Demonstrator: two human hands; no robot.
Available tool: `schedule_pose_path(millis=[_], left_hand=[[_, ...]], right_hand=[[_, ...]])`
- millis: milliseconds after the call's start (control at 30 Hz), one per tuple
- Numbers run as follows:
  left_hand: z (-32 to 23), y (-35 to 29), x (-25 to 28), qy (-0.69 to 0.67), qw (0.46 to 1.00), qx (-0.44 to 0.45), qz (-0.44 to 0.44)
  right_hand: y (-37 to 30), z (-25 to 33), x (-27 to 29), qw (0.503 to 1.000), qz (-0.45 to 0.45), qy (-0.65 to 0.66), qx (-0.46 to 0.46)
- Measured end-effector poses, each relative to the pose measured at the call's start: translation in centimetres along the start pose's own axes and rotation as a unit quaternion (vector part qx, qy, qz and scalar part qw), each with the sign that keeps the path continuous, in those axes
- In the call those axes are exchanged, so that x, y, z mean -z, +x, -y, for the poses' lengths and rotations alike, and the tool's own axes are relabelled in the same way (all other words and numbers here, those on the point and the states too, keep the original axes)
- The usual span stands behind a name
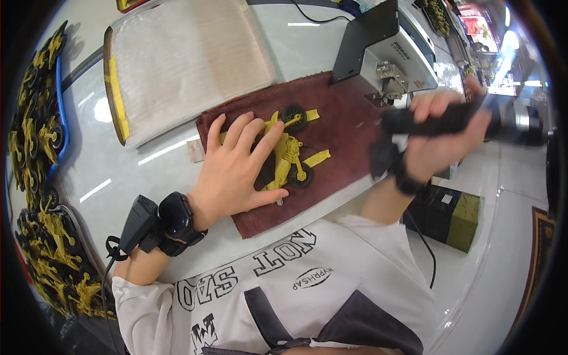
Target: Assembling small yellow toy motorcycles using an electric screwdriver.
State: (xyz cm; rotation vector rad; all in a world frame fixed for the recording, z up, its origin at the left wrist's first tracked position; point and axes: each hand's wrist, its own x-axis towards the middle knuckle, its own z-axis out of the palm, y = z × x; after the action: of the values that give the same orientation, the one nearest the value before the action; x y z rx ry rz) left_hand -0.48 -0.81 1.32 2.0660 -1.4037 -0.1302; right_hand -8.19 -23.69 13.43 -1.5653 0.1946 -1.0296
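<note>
Left hand (236, 168): laid flat, fingers spread, on yellow toy motorcycle (290, 155).
Right hand (441, 136): closed around black power tool (438, 121).
Box (452, 216): dark-and-olive, below tabletop (171, 171).

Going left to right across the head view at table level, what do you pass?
Heap of yellow toy parts → white padded sheet stack → left hand pressing the yellow toy motorcycle on the maroon cloth → right hand gripping a dark power tool.

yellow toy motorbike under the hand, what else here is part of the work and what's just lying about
In use: yellow toy motorbike, left hand pressing it, dark red cloth beneath, black power tool in right hand.

Lying about: padded sheet stack, trays of yellow parts, grey machine.
</note>
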Motion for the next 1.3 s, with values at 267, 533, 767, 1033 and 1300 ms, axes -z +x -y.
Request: schedule_pose_path(millis=[267,533,767,1033,1300], left_hand=[[0.1,-0.2,0.0,-0.014,1.0,-0.007,0.011],[0.1,-0.5,0.0,-0.02,1.0,-0.002,0.006],[0.0,-0.5,-0.2,-0.03,0.999,0.009,0.014],[0.2,0.2,-0.1,-0.028,0.999,0.005,0.017],[0.2,-0.7,1.1,-0.075,0.997,-0.001,-0.031]], right_hand=[[-4.6,-2.4,-4.4,0.978,0.131,0.151,0.055],[-3.3,-4.2,-5.9,0.987,0.145,0.048,0.037],[-2.7,-5.1,-5.6,0.986,0.155,0.043,-0.036],[-2.3,-5.9,-5.6,0.971,0.144,0.191,-0.021],[-4.3,-4.7,-6.8,0.986,0.126,0.102,0.039]])
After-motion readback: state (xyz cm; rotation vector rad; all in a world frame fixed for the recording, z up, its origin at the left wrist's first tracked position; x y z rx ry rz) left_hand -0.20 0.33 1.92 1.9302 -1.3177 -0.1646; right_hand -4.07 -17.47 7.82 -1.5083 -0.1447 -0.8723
